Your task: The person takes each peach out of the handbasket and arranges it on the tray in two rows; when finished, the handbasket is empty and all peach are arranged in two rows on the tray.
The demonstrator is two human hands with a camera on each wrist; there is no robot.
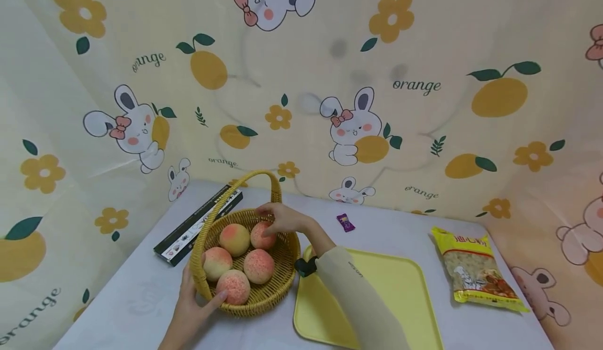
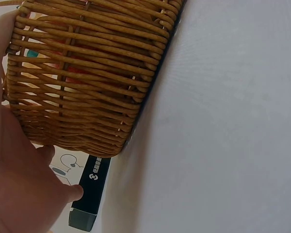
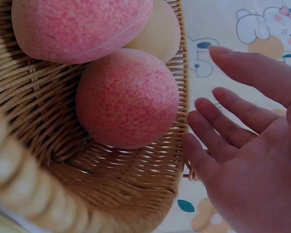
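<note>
Wicker basket [image 1: 278, 290] on the white table [image 1: 264, 334], handle upright; five peaches [image 1: 258, 266] lie inside it, pink over pale yellow, bunched toward the left half; left hand [image 1: 190, 308] grips the basket at its left side, thumb over the near rim beside the front peach, fingers along the outer wall; right hand [image 1: 286, 218] is at the far rim, fingers spread and thumb well apart, pinching nothing; right wrist view has its fingertips beside the rim, contact with it cannot be told; black box [image 1: 181, 248] lies behind the basket on the left; yellow tray [image 1: 320, 308] just right of the basket, partly under the right sleeve [image 1: 363, 292]; purple packet [image 1: 345, 222] beyond the tray; yellow bag [image 1: 480, 269] far right.
</note>
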